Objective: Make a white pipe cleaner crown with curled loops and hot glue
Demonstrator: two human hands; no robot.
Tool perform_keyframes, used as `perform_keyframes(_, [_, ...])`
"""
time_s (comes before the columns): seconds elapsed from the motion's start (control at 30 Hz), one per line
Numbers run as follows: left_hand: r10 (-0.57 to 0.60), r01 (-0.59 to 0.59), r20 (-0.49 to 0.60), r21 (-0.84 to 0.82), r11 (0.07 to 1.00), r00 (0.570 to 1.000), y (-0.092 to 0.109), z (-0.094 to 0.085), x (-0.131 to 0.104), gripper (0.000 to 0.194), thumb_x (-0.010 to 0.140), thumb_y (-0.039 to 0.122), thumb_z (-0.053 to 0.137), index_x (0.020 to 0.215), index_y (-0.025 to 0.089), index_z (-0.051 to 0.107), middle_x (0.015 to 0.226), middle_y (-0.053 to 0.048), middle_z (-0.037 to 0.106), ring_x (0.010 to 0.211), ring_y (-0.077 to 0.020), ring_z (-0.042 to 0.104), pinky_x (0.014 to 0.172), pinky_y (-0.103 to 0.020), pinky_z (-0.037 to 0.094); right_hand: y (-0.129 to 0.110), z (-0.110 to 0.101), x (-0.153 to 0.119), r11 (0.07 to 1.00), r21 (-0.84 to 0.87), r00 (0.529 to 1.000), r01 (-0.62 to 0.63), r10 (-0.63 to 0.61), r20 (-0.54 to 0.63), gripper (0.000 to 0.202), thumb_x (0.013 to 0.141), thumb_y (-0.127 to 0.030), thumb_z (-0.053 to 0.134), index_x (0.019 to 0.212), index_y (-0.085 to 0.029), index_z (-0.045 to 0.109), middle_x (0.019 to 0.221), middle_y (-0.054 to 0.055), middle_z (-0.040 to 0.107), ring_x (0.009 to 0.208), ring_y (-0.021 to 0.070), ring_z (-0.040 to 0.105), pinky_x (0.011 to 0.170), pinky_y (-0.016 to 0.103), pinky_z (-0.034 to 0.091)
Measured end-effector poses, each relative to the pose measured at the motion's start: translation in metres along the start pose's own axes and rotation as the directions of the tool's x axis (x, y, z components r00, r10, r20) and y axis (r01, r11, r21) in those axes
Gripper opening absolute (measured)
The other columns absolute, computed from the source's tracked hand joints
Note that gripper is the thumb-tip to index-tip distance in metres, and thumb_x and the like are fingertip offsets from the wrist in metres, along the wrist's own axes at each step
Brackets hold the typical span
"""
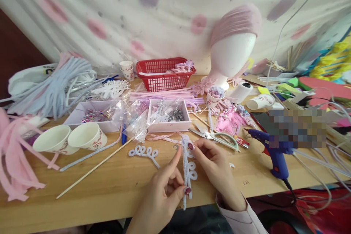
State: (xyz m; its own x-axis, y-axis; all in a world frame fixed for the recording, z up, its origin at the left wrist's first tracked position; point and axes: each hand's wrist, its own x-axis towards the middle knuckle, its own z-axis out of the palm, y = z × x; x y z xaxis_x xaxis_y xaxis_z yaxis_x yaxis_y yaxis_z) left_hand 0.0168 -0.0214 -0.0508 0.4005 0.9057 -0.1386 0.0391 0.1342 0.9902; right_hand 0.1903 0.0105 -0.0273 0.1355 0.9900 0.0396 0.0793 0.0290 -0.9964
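**Floral cloth (170, 25), crowded table (104, 201), two-handed pinch**

Cloth hangs across the whole background, beyond the fingers. Table runs under them and out to both sides.

White head form (233, 55) in a pink wrap: far side, right of the fingers. Bundle of pale blue strips (60, 84): far left of them. Pink strips (16, 157): well left, nearer.

Red basket (164, 84): beyond the fingers, slightly left, pinkish pieces inside.

Left hand (164, 190): thumb and fingers pinch the lower half of the held piece, forefinger reaching up along it. Right hand (212, 161): thumb and forefinger pinch near its top end; remaining fingers curled.

Lilac box (94, 126) with beads: beyond and left of the fingers. White box (168, 127) with small parts: just beyond them. Blue glue gun (274, 150): right of the right fingers, not touched.

Two paper cups (87, 137): well left, side by side. Wooden stick (93, 170): left of the left fingers, lying diagonally. Scissors (229, 140): just beyond the right fingers.

Held piece (185, 168): fuzzy, pale lilac, roughly upright between the fingertips of both hands, loops along its right edge. Similar looped piece (144, 151): on the table, just left of the left fingertips.
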Motion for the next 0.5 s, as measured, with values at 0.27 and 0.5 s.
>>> perform_keyframes(0.27, [0.021, -0.022, 0.057, 0.020, 1.000, 0.998, 0.0010, -0.0010, 0.0004, 0.068, 0.089, 0.019, 0.060, 0.154, 0.024, 0.040, 0.083, 0.001, 0.055, 0.072, -0.0125, 0.054, 0.071, -0.025, 0.049, 0.0056, -0.0048, 0.0021, 0.997, 0.018, 0.994, 0.075, -0.073, -0.078, 0.037, 0.089, -0.054, 0.064, 0.077, -0.020, 0.067, 0.063, -0.001, 0.056, 0.062, 0.0156, 0.052, 0.062, 0.028, 0.044])
perform_keyframes(0.5, [0.058, -0.064, 0.107, 0.050, 0.997, 0.993, 0.0039, -0.0005, 0.0032, 0.069, 0.084, 0.010, 0.058, 0.151, 0.025, 0.045, 0.079, 0.003, 0.053, 0.067, -0.0101, 0.050, 0.065, -0.021, 0.046, 0.0019, -0.0009, 0.0023, 0.988, 0.111, 0.992, 0.106, -0.098, -0.074, 0.038, 0.076, -0.056, 0.076, 0.076, -0.019, 0.067, 0.067, 0.001, 0.061, 0.059, 0.0146, 0.051, 0.056, 0.026, 0.043])
